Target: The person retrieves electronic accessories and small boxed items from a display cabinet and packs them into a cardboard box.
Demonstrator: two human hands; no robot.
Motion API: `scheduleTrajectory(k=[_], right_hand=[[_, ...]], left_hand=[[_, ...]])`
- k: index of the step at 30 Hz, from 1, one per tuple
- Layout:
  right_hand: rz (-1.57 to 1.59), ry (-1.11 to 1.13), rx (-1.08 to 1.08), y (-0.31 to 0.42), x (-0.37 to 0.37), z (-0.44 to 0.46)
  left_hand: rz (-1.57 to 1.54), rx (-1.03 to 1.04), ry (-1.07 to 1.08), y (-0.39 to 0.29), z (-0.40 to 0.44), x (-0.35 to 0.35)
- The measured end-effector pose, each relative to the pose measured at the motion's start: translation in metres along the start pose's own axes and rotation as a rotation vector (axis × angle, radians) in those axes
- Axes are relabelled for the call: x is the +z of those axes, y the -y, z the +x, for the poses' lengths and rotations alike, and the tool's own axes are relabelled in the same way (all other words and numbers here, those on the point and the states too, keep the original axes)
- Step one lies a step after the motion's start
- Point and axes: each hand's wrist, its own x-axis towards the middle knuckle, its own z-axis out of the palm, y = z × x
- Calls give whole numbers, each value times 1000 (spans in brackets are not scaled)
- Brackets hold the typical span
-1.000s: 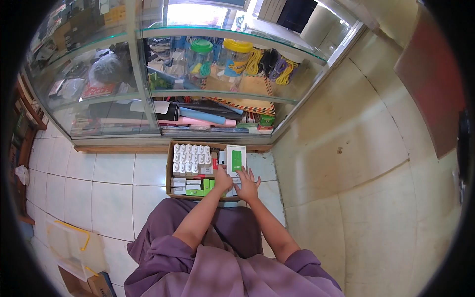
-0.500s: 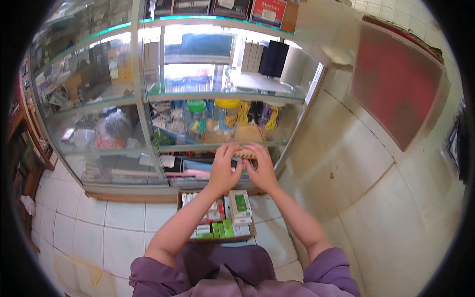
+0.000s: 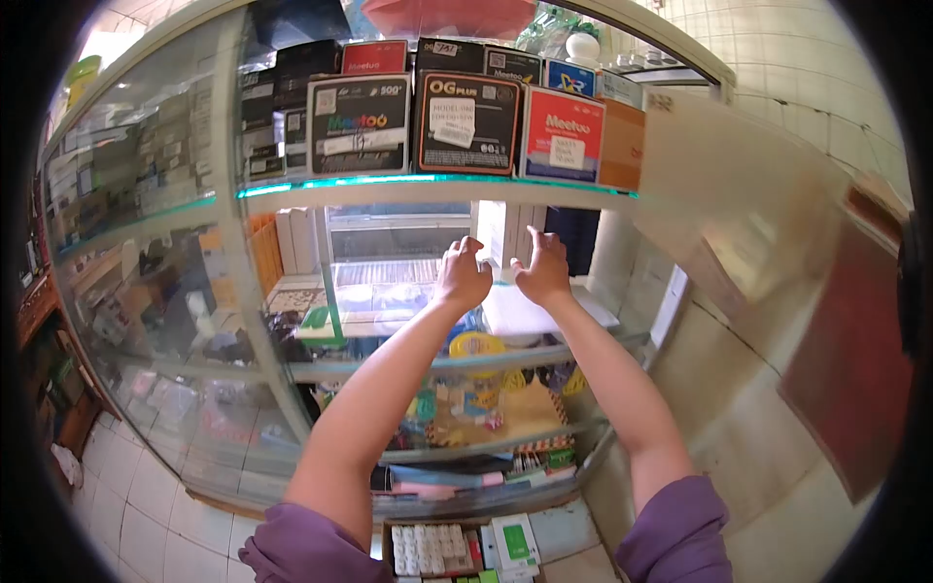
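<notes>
Both my arms reach forward to the middle shelf of a glass display cabinet (image 3: 321, 197). My left hand (image 3: 465, 273) has its fingers partly bent and holds nothing. Beside it, a little apart, my right hand (image 3: 543, 269) has its thumb and forefinger spread, also with nothing in it. Just below the hands lies a flat white stack or sheet (image 3: 583, 309). Behind the right hand stands a dark blue upright item (image 3: 583, 241). One shelf lower, a brown cardboard piece (image 3: 530, 406) with a striped edge lies near a yellow-lidded jar (image 3: 477, 344).
On the upper shelf stand several boxes, among them a black OG Plus box (image 3: 467, 121) and a red Meetoo box (image 3: 563, 133). A carton of small boxes (image 3: 428, 549) sits on the floor. At right hangs a dark red panel (image 3: 836, 369).
My hands have left the striped-edged cardboard on the lower shelf and risen to the middle shelf. The view has tilted up, bringing the upper boxes fully into sight.
</notes>
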Motion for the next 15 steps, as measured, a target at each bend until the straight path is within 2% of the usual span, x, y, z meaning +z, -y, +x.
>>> scheduleTrajectory(k=[1, 3, 4, 6, 7, 8, 9, 11, 12, 15], right_hand=[[-123, 21, 52, -4, 11, 17], [-169, 98, 131, -14, 29, 48], [-210, 59, 171, -19, 38, 60], [-247, 22, 216, -31, 55, 88], [-225, 81, 149, -38, 63, 98], [-203, 135, 78, -44, 72, 105], [-202, 136, 83, -42, 77, 105], [-156, -170, -67, -34, 89, 99], [-211, -190, -128, -30, 89, 95], [-279, -143, -106, -21, 102, 81]], left_hand=[[2, 2, -1, 8, 18, 6], [-158, -212, 75, 24, 40, 22], [-211, -283, 135, 25, 50, 24], [-156, -284, 138, 28, 65, 37], [-96, -274, 132, 34, 72, 42], [-46, -325, 245, 39, 83, 44], [-44, -325, 250, 49, 92, 48], [-63, -88, 338, 68, 102, 54], [-267, -155, 160, 73, 99, 60], [-368, -241, 244, 93, 99, 63]])
